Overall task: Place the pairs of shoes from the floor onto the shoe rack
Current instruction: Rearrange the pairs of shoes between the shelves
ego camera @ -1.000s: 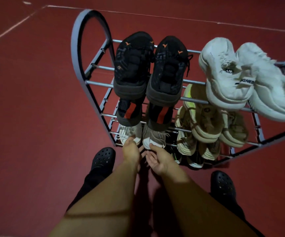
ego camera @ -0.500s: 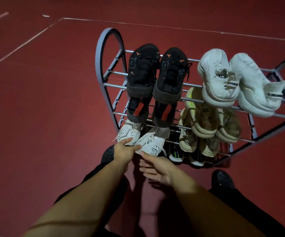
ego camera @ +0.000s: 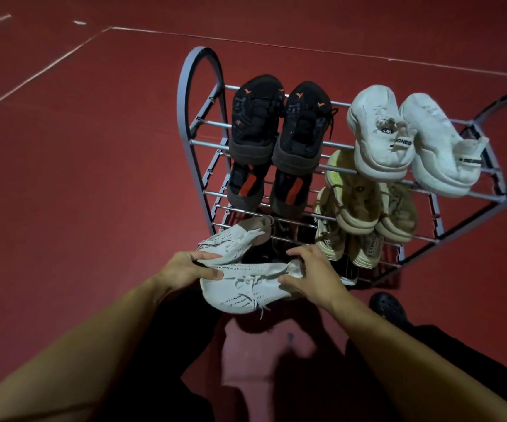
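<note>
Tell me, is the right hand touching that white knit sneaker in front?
Touching. The head view shows the right hand gripping the heel end of the white knit sneaker, thumb and fingers curled round it.

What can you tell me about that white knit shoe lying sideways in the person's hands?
The white knit shoe looks like soft woven fabric with thin dark streaks and loose white laces. It lies crosswise in front of the shoe rack, near its lowest shelf. The left hand grips one end, the right hand the other. Its twin lies just behind it, also under the left hand.
</note>
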A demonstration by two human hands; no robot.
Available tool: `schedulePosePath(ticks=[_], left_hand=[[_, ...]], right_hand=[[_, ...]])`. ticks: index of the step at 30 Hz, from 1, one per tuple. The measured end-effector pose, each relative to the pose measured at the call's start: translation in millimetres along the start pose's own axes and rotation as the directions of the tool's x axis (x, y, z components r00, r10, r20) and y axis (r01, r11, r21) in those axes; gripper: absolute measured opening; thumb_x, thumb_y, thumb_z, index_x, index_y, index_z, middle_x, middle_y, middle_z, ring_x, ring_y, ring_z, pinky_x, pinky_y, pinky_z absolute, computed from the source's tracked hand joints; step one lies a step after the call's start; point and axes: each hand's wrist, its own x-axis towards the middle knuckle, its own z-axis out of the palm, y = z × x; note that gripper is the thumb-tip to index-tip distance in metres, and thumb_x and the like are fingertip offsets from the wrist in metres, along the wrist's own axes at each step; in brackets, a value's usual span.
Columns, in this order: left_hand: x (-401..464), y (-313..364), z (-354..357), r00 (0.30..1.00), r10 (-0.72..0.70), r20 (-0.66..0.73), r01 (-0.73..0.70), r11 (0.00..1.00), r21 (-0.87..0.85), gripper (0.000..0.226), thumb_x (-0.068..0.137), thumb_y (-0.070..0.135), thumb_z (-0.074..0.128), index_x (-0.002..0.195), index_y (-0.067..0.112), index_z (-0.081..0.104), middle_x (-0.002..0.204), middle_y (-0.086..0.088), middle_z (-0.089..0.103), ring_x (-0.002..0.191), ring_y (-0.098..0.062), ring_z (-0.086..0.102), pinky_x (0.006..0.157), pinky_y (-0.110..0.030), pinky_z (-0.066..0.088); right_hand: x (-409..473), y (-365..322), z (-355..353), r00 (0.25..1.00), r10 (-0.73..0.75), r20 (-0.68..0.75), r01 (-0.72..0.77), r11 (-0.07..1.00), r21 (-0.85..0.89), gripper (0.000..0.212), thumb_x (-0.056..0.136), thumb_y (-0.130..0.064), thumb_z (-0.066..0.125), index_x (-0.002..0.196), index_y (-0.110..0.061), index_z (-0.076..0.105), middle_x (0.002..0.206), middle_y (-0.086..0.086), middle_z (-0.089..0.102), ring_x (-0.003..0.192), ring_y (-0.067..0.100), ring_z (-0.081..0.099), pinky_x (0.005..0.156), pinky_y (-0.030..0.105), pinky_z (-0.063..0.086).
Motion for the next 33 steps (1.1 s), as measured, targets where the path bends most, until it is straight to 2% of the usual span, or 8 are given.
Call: schedulePosePath(ticks=[3, 8, 12, 16, 20, 25, 29, 33], left_hand=[[-2, -4, -6, 0.996, -0.003, 0.085, 0.002, 1.000, 0.014, 0.058, 0.054, 0.015, 0.095, 0.109, 0.016, 0.077, 0.104, -0.002, 0.078, 0.101, -0.020, 0.073, 0.104, -0.036, 0.051], [4, -8, -14, 0.983, -0.004, 0.183, -0.005, 0.999, 0.052, 0.081, 0.029, 0.044, 0.100, 0.105, 0.026, 0.079, 0.108, 0.000, 0.077, 0.104, -0.017, 0.072, 0.106, -0.035, 0.048], [4, -8, -17, 0.976, 0.013, 0.219, -0.037, 0.994, 0.106, 0.082, 0.024, 0.053, 0.097, 0.101, 0.032, 0.080, 0.106, 0.005, 0.078, 0.104, -0.013, 0.071, 0.107, -0.032, 0.046], [2, -7, -22, 0.966, 0.002, 0.257, -0.038, 0.990, 0.133, 0.077, 0.034, 0.046, 0.099, 0.106, 0.026, 0.079, 0.108, 0.000, 0.077, 0.106, -0.018, 0.072, 0.109, -0.038, 0.046], [-3, -4, -21, 0.961, -0.019, 0.275, -0.028, 0.986, 0.166, 0.046, 0.064, 0.014, 0.092, 0.108, 0.018, 0.079, 0.107, -0.002, 0.077, 0.104, -0.020, 0.072, 0.106, -0.036, 0.049], [-5, -5, -19, 0.948, -0.039, 0.317, -0.022, 0.982, 0.185, 0.041, 0.070, 0.003, 0.086, 0.109, 0.014, 0.078, 0.107, -0.003, 0.077, 0.105, -0.019, 0.072, 0.101, -0.031, 0.051], [1, -11, -16, 0.941, -0.036, 0.337, -0.025, 0.984, 0.175, 0.037, 0.071, -0.002, 0.085, 0.103, 0.015, 0.079, 0.107, -0.003, 0.077, 0.101, -0.017, 0.072, 0.091, -0.024, 0.054], [8, -16, -16, 0.944, 0.010, 0.330, -0.069, 0.983, 0.169, 0.043, 0.068, 0.003, 0.088, 0.106, 0.021, 0.078, 0.112, 0.003, 0.076, 0.108, -0.014, 0.069, 0.095, -0.027, 0.052]], right_hand=[[-1, 9, 0, 0.996, -0.002, 0.088, 0.010, 0.996, -0.091, 0.061, 0.067, -0.052, 0.082, 0.122, -0.039, 0.061, 0.146, -0.008, 0.032, 0.138, 0.016, 0.028, 0.113, 0.035, 0.033], [-2, 16, 0, 0.992, -0.080, 0.098, 0.087, 0.994, -0.062, 0.022, 0.071, -0.045, 0.083, 0.089, -0.035, 0.073, 0.144, -0.010, 0.039, 0.134, 0.014, 0.035, 0.104, 0.027, 0.032], [0, 16, -7, 0.972, -0.222, 0.073, 0.229, 0.969, -0.098, 0.017, 0.077, -0.047, 0.078, 0.086, -0.032, 0.078, 0.151, -0.016, 0.035, 0.136, 0.011, 0.035, 0.110, 0.035, 0.036], [5, 13, -17, 0.908, -0.370, 0.198, 0.407, 0.891, -0.200, 0.022, 0.081, -0.055, 0.072, 0.092, -0.038, 0.079, 0.164, -0.022, 0.005, 0.150, 0.008, 0.007, 0.116, 0.031, 0.011], [9, 10, -21, 0.872, -0.355, 0.337, 0.444, 0.863, -0.241, 0.026, 0.080, -0.064, 0.066, 0.092, -0.044, 0.077, 0.163, -0.022, 0.011, 0.151, 0.005, -0.007, 0.112, 0.031, -0.003], [7, 14, -22, 0.861, -0.339, 0.379, 0.431, 0.882, -0.190, 0.029, 0.077, -0.064, 0.069, 0.089, -0.039, 0.079, 0.132, -0.024, 0.052, 0.141, 0.003, 0.022, 0.115, 0.036, 0.014], [4, 11, -20, 0.874, -0.318, 0.368, 0.386, 0.913, -0.129, 0.025, 0.079, -0.060, 0.070, 0.076, -0.036, 0.076, 0.102, -0.016, 0.060, 0.116, -0.004, 0.034, 0.104, 0.029, 0.021], [0, 6, -19, 0.914, -0.284, 0.289, 0.293, 0.956, 0.013, 0.023, 0.079, -0.054, 0.074, 0.067, -0.034, 0.073, 0.087, -0.012, 0.060, 0.097, 0.001, 0.053, 0.091, 0.033, 0.044]])
